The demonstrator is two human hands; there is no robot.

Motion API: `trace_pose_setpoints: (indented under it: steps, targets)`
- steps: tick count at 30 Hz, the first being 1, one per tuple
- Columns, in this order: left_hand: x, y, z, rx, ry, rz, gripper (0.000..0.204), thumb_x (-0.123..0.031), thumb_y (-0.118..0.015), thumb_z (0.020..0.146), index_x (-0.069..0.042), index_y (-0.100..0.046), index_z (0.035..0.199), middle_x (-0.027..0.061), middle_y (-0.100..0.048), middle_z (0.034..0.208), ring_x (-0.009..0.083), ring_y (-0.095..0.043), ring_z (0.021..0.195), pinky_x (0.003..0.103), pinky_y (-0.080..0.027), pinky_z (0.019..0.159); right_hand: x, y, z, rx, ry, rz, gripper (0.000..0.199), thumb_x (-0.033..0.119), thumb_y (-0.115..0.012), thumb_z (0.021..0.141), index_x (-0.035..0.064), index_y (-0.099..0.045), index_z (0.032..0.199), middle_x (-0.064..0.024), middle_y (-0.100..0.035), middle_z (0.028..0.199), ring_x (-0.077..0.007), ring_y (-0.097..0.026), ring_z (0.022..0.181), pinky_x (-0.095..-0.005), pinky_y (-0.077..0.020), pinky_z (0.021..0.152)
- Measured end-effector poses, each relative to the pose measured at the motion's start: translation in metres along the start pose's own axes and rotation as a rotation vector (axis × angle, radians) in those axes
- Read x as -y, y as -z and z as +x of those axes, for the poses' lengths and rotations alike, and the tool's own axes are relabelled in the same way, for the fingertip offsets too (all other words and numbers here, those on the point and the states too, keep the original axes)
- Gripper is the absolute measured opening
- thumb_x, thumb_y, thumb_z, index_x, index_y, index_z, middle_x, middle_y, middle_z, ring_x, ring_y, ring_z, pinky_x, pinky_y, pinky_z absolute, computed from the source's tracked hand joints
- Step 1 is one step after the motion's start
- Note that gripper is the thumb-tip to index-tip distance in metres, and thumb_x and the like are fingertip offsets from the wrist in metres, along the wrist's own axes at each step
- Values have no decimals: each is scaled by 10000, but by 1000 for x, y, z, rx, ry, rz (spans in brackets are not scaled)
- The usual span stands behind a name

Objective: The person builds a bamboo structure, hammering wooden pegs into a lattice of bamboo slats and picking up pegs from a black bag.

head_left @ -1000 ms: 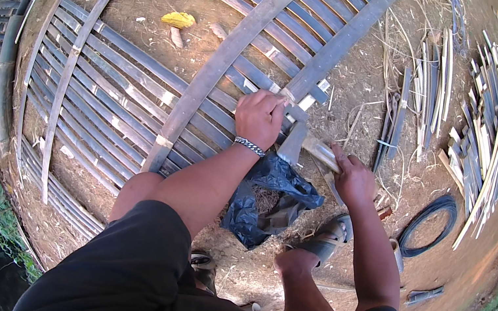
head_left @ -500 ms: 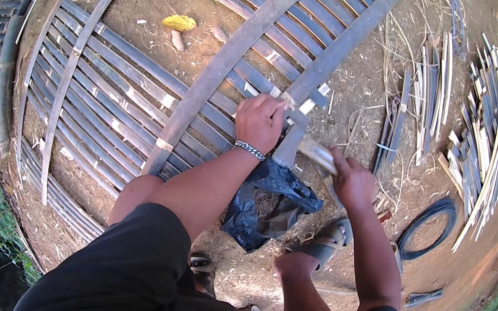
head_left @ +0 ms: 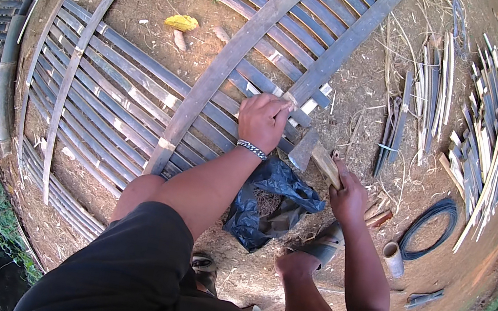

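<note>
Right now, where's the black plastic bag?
In the head view, the black plastic bag is on the ground near the middle, just right of your left forearm and below the hatchet in your right hand.

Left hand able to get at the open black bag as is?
Probably yes: the black bag lies open near the left hand, mouth uncovered. That hand rests on the slat panel, though, so would need lifting first.

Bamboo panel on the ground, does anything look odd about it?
Yes: most bamboo slats lie close together, but one wide gap, ahead and left of the left hand, shows soil and a yellow leaf. Nothing looks clearly broken.
</note>
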State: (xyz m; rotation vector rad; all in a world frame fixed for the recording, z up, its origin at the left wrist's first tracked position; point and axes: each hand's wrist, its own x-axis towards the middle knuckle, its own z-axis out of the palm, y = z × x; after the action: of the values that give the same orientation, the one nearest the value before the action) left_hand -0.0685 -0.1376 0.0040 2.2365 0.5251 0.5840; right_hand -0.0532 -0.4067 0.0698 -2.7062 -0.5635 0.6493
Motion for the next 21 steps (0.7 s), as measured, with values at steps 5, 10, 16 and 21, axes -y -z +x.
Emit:
trace_pose_setpoints:
  steps: [5, 10, 16, 21]
  targets:
    - [0, 1, 0, 16, -12, 5, 74, -186, -766, 876, -114, -783, 876, 40, -729, 908, 247, -678, 898, 402, -477, 837, 18, -11, -18, -61, 37, 215, 713, 65, -774, 782, 263, -597, 1444, -179, -719, 1092, -386, -720, 942, -450, -593, 793]
    - [2, 0, 0, 9, -20, -20, 62, -171, -763, 876, -112, -781, 877, 35, -727, 908, 248, -674, 906, 400, -463, 824, 41, -18, -10, 18, 38, 465, 568, 151, -720, 905, 118, -557, 1448, -234, -701, 1199, -452, -684, 1065, -463, -546, 925]
    - [2, 2, 0, 12, -44, -5, 40, -145, -764, 868, -107, -768, 875, 37, -722, 911, 252, -670, 907, 402, -458, 823, 59, -9, 3, -72, 142, 449, 523, 183, -646, 990, 37, -471, 1461, -269, -683, 1225, -466, -679, 1086, -473, -542, 923]
    - [-1, 4, 0, 25, -30, 29, 25, -122, -756, 846, -117, -765, 868, 26, -714, 916, 252, -662, 914, 404, -464, 841, 65, -9, 7, -73, 149, 357, 508, 188, -629, 999, 51, -481, 1466, -268, -691, 1174, -489, -676, 1036, -510, -539, 896]
